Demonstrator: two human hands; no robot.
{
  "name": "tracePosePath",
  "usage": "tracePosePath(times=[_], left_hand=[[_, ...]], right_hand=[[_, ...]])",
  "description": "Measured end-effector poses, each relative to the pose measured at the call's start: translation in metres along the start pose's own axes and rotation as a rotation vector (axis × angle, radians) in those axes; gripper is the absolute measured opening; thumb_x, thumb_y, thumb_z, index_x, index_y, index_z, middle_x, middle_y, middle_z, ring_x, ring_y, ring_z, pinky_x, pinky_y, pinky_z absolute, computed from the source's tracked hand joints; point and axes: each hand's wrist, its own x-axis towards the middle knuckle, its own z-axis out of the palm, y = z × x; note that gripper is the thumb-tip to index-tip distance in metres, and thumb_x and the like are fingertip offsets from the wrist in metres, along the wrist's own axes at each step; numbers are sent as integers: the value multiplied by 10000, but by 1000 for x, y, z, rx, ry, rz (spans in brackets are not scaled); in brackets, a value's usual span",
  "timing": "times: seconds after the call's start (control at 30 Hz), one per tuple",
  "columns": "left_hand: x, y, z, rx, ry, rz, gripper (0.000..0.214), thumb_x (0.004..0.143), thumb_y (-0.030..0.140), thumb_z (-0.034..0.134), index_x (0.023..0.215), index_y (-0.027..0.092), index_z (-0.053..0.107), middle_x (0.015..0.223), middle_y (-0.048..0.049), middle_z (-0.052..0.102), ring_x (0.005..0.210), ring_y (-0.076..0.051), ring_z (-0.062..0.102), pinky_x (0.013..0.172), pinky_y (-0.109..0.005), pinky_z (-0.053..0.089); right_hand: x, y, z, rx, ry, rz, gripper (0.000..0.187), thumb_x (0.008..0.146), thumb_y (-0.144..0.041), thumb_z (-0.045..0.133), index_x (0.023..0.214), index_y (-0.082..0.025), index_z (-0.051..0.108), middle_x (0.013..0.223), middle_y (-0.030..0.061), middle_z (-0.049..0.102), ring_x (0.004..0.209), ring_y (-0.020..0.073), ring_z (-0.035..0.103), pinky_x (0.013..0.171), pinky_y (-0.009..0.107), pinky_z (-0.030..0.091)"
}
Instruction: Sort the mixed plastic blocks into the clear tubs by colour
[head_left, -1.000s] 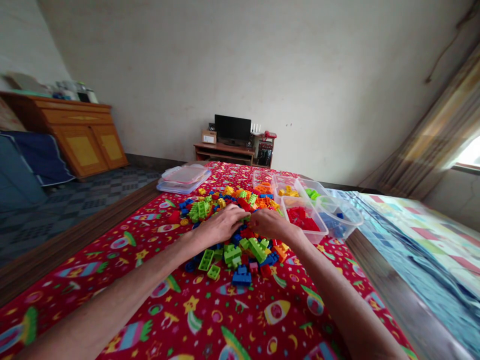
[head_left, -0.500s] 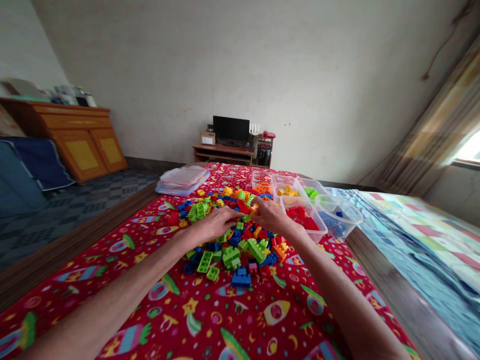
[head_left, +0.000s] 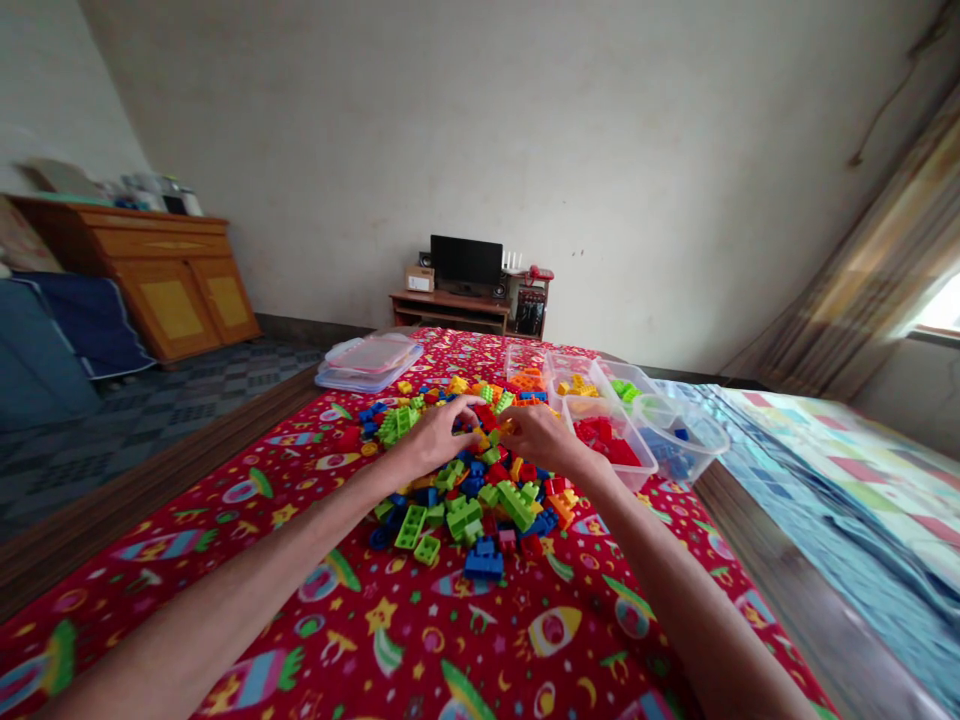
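A heap of toy building bricks (head_left: 463, 515) in green, blue, red, yellow and orange lies on the red patterned cloth (head_left: 360, 620). Over the heap's middle, my left hand (head_left: 442, 435) curves with thumb and fingers apart, and no brick shows clearly between them. My right hand (head_left: 541, 435) is just to its right, fingers closed at a yellow-orange building brick (head_left: 507, 428), mostly covered by the fingertips. Beside that hand stands a clear box of red bricks (head_left: 609, 440). A round clear tub (head_left: 712, 440) with blue bricks is farther right.
Behind the red bricks' box, clear boxes hold orange bricks (head_left: 528, 380), yellow bricks (head_left: 576, 386) and green bricks (head_left: 624, 390). Stacked clear lids (head_left: 369, 360) lie at the back left. A bed (head_left: 847, 480) adjoins the table's right side. A monitor (head_left: 466, 264) stands beyond.
My left hand has opened, its thumb and fingers spreading apart and lifting slightly off the bricks. The right hand stays nearly in place, its fingers still together.
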Motion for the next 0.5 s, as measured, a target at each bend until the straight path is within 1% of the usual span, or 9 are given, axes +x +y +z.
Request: tracePosePath(times=[0.13, 0.2, 0.27, 0.4, 0.5], left_hand=[[3, 5, -1, -329, -17, -95, 552, 706, 405, 675, 1165, 149, 507, 849, -38, 673, 796, -200, 648, 774, -347, 507], [3, 6, 0, -425, -20, -133, 593, 688, 459, 688, 1155, 149, 497, 872, -45, 673, 803, -203, 653, 765, -348, 511], [2, 6, 0, -467, -5, -149, 596, 685, 480, 692, 1143, 150, 500, 893, -53, 675, 817, -202, 655, 781, -351, 507], [1, 8, -1, -514, 43, -166, 596, 683, 495, 700, 1135, 149, 524, 903, -58, 676, 825, -200, 653, 772, -339, 502], [0, 12, -2, -545, 71, -211, 616, 667, 510, 716, 1133, 149, 538, 910, -58, 677, 812, -196, 650, 753, -331, 501]], right_hand=[[-1, -5, -3, 89, 30, -53, 275, 824, -203, 553, 1075, -171, 663, 757, 46, 683, 678, 129, 586, 599, 211, 344], [-2, -7, -4, 110, 38, -90, 296, 826, -195, 546, 1102, -180, 653, 740, 37, 679, 667, 128, 585, 600, 211, 349], [-3, -8, -4, 94, 29, -90, 308, 826, -178, 529, 1108, -184, 655, 735, 36, 681, 657, 127, 583, 603, 215, 351], [-3, -8, -5, 49, 34, -27, 329, 828, -164, 508, 1121, -170, 658, 764, 59, 695, 675, 138, 596, 615, 228, 360], [-2, -10, -6, 167, 30, -39, 416, 816, -173, 553, 1230, -160, 587, 758, 39, 692, 659, 121, 590, 613, 213, 370]])
